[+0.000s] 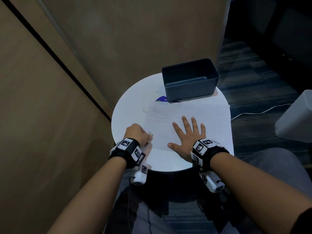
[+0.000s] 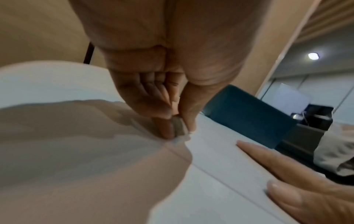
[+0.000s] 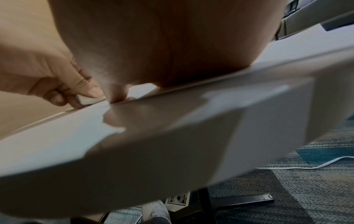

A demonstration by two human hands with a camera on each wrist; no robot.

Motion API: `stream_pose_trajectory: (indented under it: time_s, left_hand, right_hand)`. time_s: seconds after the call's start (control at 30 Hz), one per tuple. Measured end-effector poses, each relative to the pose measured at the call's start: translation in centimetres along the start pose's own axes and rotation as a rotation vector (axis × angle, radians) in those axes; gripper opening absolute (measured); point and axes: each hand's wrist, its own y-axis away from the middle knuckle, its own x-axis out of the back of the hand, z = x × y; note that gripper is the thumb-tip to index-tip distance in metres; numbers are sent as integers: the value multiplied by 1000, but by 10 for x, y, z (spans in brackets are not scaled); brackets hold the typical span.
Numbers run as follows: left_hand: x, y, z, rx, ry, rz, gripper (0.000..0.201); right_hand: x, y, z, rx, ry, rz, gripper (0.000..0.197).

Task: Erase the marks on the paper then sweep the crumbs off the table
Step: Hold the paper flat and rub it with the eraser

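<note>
The paper lies flat on the round white table, its right edge overhanging the rim a bit. It's a thin single sheet, so prob. light, floppy and quick to crease or slide under rubbing; it wants pinning, not gripping. The right hand does that: fingers spread straight, palm pressed flat on the near-right part of the sheet.

The left hand is curled, thumb and fingertips pinching a small eraser at the paper's near-left corner, eraser touching the sheet's edge. The eraser looks like a small stiff block w/ a grippy face; best held low near the working end so it doesn't roll or snap. Faint grey smudging shows on the sheet's upper-left area; whether marks remain there can't be told for sure.

Crumbs are too small to make out, bar a few specks on the table left of the sheet.

A dark bin stands at the table's far side, touching the paper's far edge. It's open-topped and appears empty. A blue-purple disc peeks from under its near-left corner.
</note>
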Motion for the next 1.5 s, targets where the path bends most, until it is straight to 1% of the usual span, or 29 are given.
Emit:
stream_pose_trajectory:
  time_s: [0.13,0.2,0.27,0.33,0.4,0.47,0.57,0.63,0.67,0.77,0.83,0.93,1.0,1.03,1.1,1.2,1.27,1.3,1.37,1.43,1.5]
  left_hand:
    - [27,-12,-26,87,-120,90,32]
    - [32,-10,-25,74,-122,116,30]
    - [24,-3,-12,-2,-49,91,26]
    - [7,3,5,-55,20,38,23]
    - [-6,5,12,-58,43,-1,25]
    - [-4,0,5,-10,27,5,30]
    - [16,-9,-11,55,-116,86,31]
    - [26,-9,-11,34,-202,142,25]
    - [28,-9,-6,6,-209,143,24]
    - [14,-6,12,-66,-102,63,22]
    - [4,-5,13,-47,-67,10,23]
    - [11,-9,-6,14,-152,40,31]
    - [24,-14,-14,21,-240,106,27]
    - [29,-15,-16,20,-258,118,25]
    - [31,-14,-10,1,-201,100,25]
    - [10,-9,9,-76,-91,17,20]
    - [-3,-5,13,-86,-94,-29,24]
    - [-5,-5,10,-74,-107,-27,27]
    - [1,-6,0,-53,-207,37,31]
    - [15,-7,-11,-52,-320,104,25]
    - [26,-3,-22,-50,-320,99,21]
  right_hand:
    - [-2,1,0,2,-5,5,87]
    - [-3,2,1,-1,-3,9,87]
    - [-1,1,1,-2,-8,6,86]
    - [1,0,0,2,-13,0,86]
    - [0,1,-1,-2,-16,0,86]
    - [-1,2,-2,-4,-15,-1,86]
    - [0,2,-1,3,-10,8,86]
    - [-1,2,1,-5,-11,8,86]
    - [0,2,1,-5,-11,10,86]
    - [-1,-1,0,-3,-21,9,86]
    - [-1,-1,-1,-2,-18,-2,86]
    - [-1,0,-2,6,-14,-6,86]
    - [-1,1,0,2,-17,10,86]
    - [-1,1,1,-1,-18,10,86]
    - [0,1,2,-1,-15,4,87]
    - [1,0,0,-1,-16,-1,86]
    - [1,0,-2,5,-9,-8,87]
    - [0,0,-2,8,-6,-11,87]
    - [0,-2,0,10,-5,-12,87]
    - [1,-2,3,9,-15,-4,87]
    - [0,1,2,28,-17,-7,87]
